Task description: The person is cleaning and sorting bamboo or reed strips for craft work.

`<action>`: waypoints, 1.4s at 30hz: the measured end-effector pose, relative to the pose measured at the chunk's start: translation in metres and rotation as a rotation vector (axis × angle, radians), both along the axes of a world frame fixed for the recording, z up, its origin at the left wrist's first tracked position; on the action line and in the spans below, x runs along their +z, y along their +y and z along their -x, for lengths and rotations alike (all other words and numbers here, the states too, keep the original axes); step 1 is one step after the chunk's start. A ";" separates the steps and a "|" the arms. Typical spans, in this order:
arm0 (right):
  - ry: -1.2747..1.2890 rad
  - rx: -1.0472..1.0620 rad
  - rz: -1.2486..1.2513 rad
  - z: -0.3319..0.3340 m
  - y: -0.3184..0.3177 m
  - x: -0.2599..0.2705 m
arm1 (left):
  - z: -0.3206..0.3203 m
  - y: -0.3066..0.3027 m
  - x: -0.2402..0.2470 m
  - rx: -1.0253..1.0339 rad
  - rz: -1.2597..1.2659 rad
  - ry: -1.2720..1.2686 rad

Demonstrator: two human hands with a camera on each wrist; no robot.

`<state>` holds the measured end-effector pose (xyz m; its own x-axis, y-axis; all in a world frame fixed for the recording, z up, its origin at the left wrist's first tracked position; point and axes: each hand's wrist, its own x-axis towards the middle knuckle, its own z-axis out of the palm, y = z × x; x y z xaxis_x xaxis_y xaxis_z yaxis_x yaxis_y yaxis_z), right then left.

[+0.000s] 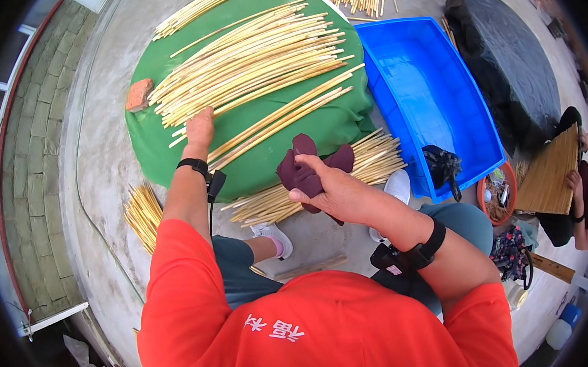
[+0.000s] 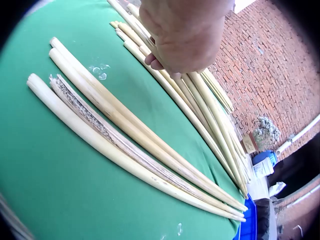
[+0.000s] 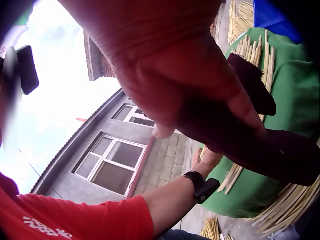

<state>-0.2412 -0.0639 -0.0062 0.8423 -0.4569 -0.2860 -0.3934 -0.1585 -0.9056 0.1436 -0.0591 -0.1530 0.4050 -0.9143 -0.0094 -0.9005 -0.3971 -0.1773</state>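
Observation:
Long pale yellow stalks [image 1: 253, 58] lie side by side in a broad layer on a round table under a green cloth [image 1: 240, 177]. At the near left ends of this layer, my left hand [image 1: 200, 129] pinches stalks with curled fingers; in the left wrist view the hand [image 2: 182, 37] hides part of them. A few separate stalks [image 2: 125, 120] lie nearer to me, one split along its length. My right hand [image 1: 338, 187] grips a crumpled dark maroon cloth [image 1: 301, 176] over the table's near edge. Folds of the cloth [image 3: 295, 155] hang past the fingers.
A brick [image 1: 139, 95] sits at the cloth's left edge. More stalks [image 1: 373, 162] lie below the table's near side, and a bundle [image 1: 143, 216] stands left. To the right are a blue tub [image 1: 430, 94] and a black-covered heap [image 1: 502, 56]. Another person holds a slatted mat [image 1: 553, 174].

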 end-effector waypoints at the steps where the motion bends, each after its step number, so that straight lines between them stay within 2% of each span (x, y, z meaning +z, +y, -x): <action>1: 0.045 0.022 -0.039 -0.001 -0.001 0.005 | -0.001 0.003 0.007 -0.048 0.056 0.033; 6: -0.092 -0.044 0.019 -0.008 0.001 -0.020 | 0.004 0.020 0.057 -0.090 0.138 0.158; 9: -0.134 -0.100 -0.209 -0.011 -0.009 -0.017 | 0.023 0.032 0.097 -0.063 0.109 0.193; 10: -0.146 -0.095 -0.198 -0.013 -0.009 -0.013 | 0.032 0.036 0.110 -0.045 0.077 0.218; 12: -0.222 -0.167 -0.440 -0.012 -0.008 -0.004 | 0.056 0.046 0.137 -0.129 0.133 0.173; 14: -0.277 -0.202 -0.483 -0.018 -0.002 -0.009 | 0.092 0.053 0.164 -0.078 0.175 0.890; 16: -0.460 -0.222 -0.602 -0.027 0.006 -0.010 | 0.147 0.066 0.186 -0.015 0.121 1.353; 17: -0.576 -0.307 -0.625 -0.030 0.017 -0.002 | 0.174 0.073 0.188 -0.031 0.065 1.485; 18: -0.739 -0.231 -0.710 -0.031 0.019 0.005 | 0.198 0.079 0.187 -0.047 0.001 1.614; 20: -0.818 -0.432 -0.748 -0.030 0.023 -0.001 | 0.233 0.091 0.183 0.114 0.045 1.685; 22: -0.839 -0.523 -0.744 -0.022 0.019 0.003 | 0.253 0.102 0.192 0.117 0.023 1.622; 24: -0.898 -0.658 -0.698 -0.024 0.005 0.004 | 0.256 0.116 0.191 0.234 0.037 1.758; 26: -0.951 -0.645 -0.777 -0.004 -0.004 0.037 | 0.258 0.136 0.196 0.237 0.039 1.761; 29: -1.088 -0.711 -0.752 0.006 -0.030 0.051 | 0.250 0.177 0.201 0.304 -0.017 1.821; 30: -1.120 -0.820 -0.715 0.002 -0.051 0.039 | 0.244 0.192 0.199 0.278 -0.051 1.796; 32: -1.227 -0.864 -0.716 0.010 -0.074 0.043 | 0.231 0.224 0.197 0.258 -0.083 1.765; 33: -1.312 -0.976 -0.621 0.009 -0.091 0.038 | 0.224 0.241 0.196 0.262 -0.135 1.740; 34: -1.332 -0.949 -0.650 0.021 -0.088 0.050 | 0.217 0.254 0.197 0.268 -0.188 1.715; 35: -1.400 -1.058 -0.641 0.023 -0.100 0.046 | 0.209 0.266 0.199 0.276 -0.185 1.713; 36: -1.447 -1.267 -0.624 0.021 -0.115 0.040 | 0.201 0.277 0.202 0.324 -0.145 1.720; 38: -1.387 -1.334 -0.735 0.032 -0.130 0.031 | 0.192 0.291 0.204 0.385 -0.085 1.730; 39: -1.380 -1.320 -0.745 0.031 -0.126 0.031 | 0.187 0.292 0.205 0.437 0.022 1.767; 41: -1.287 -0.892 -0.694 0.027 -0.110 0.026 | 0.179 0.286 0.206 0.464 0.193 1.808; 42: -1.175 -0.822 -0.747 0.019 -0.097 0.028 | 0.181 0.276 0.206 0.467 0.208 1.808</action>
